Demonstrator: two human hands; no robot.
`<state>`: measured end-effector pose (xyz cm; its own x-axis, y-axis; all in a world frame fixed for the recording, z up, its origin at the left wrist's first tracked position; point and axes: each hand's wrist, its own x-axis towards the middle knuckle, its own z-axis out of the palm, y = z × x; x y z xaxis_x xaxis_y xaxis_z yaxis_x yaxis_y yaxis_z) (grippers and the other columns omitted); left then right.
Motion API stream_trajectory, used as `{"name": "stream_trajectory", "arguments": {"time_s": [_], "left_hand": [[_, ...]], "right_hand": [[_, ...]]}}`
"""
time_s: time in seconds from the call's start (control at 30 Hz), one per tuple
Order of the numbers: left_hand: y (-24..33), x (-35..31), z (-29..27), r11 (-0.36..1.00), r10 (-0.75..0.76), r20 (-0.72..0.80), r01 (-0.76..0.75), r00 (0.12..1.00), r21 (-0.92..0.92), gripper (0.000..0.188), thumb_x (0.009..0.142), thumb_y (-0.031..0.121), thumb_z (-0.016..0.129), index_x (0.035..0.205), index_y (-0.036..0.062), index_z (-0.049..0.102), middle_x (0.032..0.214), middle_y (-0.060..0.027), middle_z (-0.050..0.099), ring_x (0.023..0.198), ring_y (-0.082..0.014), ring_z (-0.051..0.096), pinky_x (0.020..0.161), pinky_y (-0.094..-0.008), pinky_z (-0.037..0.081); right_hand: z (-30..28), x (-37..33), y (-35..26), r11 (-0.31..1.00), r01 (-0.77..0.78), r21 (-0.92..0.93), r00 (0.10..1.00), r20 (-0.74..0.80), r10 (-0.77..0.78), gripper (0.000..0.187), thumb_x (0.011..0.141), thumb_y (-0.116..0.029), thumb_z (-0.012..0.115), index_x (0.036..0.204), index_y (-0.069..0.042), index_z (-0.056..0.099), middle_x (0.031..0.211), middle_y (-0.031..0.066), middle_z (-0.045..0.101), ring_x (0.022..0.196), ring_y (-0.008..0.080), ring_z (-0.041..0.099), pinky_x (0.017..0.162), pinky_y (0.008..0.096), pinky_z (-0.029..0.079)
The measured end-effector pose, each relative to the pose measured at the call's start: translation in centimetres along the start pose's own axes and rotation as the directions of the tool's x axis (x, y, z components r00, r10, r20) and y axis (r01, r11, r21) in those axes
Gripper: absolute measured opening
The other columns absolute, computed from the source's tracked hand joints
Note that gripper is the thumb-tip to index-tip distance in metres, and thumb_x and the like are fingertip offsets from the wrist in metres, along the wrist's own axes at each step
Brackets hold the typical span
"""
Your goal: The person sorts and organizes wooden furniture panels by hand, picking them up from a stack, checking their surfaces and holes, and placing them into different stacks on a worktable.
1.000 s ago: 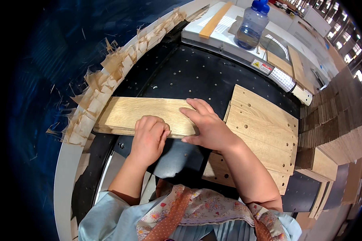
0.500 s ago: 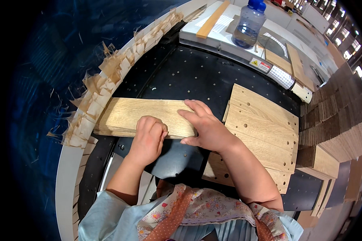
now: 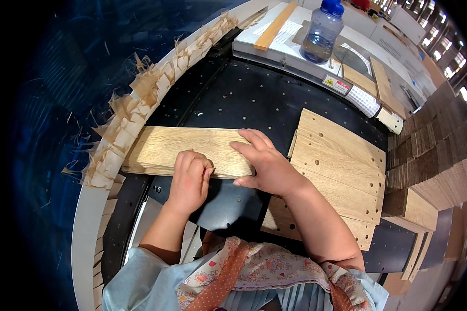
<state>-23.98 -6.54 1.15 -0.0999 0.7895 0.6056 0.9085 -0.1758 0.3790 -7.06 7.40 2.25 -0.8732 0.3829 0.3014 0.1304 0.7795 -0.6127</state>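
A short stack of light wood-grain boards [image 3: 187, 138] lies lengthwise on the black table, its left end against the frayed strip. My right hand [image 3: 264, 162] clasps the stack's right end, fingertips over the far edge and thumb at the near edge. Closed and curled, my left hand [image 3: 189, 179] rests at the near edge of the boards, thumb and fingers pressed together. Whatever it may pinch is too small or hidden to name. To the right, more wooden boards with drilled holes [image 3: 342, 160] lie side by side, close to my right forearm.
Ragged tan strips [image 3: 124, 127] line the curved white machine edge on the left. A blue-capped water bottle [image 3: 321, 36] stands on the white ledge beyond the black dotted table [image 3: 244, 96]. Tall stacks of boards [image 3: 436, 140] rise at the right.
My left hand has turned slightly and its fingertips have shifted a little left along the near edge. My right hand and the boards look the same.
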Motion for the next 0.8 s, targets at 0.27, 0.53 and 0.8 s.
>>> {"name": "stream_trajectory", "arguments": {"time_s": [0.27,0.53,0.8], "left_hand": [[-0.6,-0.9,-0.5,0.999,0.030,0.019,-0.029,0.999,-0.043,0.016,0.074,-0.002,0.060,0.085,0.0051,0.049,0.088,-0.0121,0.050,0.090,-0.0337,0.049,0.092,-0.0476,0.041],[-1.0,-2.0,-3.5,0.954,0.071,0.193,-0.011,0.979,-0.299,0.008,0.080,0.009,0.057,0.081,0.0077,0.049,0.086,-0.0091,0.051,0.089,-0.0301,0.053,0.100,-0.0510,0.036],[0.0,-3.2,-5.2,0.974,-0.029,0.218,0.077,0.976,-0.215,0.009,0.078,0.001,0.059,0.080,0.0047,0.051,0.080,-0.0114,0.058,0.077,-0.0324,0.058,0.072,-0.0382,0.048]], "right_hand": [[0.0,0.0,0.0,1.000,0.001,0.004,1.000,-0.004,-0.001,0.074,0.061,-0.017,0.084,0.127,-0.006,0.052,0.141,0.0188,0.038,0.134,0.0357,0.031,0.107,0.0401,0.034],[0.0,0.1,-0.1,1.000,-0.015,-0.007,1.000,0.015,0.016,0.077,0.060,-0.018,0.085,0.128,-0.008,0.051,0.141,0.0179,0.038,0.133,0.0363,0.032,0.107,0.0408,0.034],[-0.2,0.4,-0.5,0.999,-0.030,-0.031,0.999,0.017,0.031,0.081,0.059,-0.019,0.085,0.130,-0.005,0.048,0.140,0.0197,0.038,0.131,0.0372,0.034,0.106,0.0417,0.034]]}}
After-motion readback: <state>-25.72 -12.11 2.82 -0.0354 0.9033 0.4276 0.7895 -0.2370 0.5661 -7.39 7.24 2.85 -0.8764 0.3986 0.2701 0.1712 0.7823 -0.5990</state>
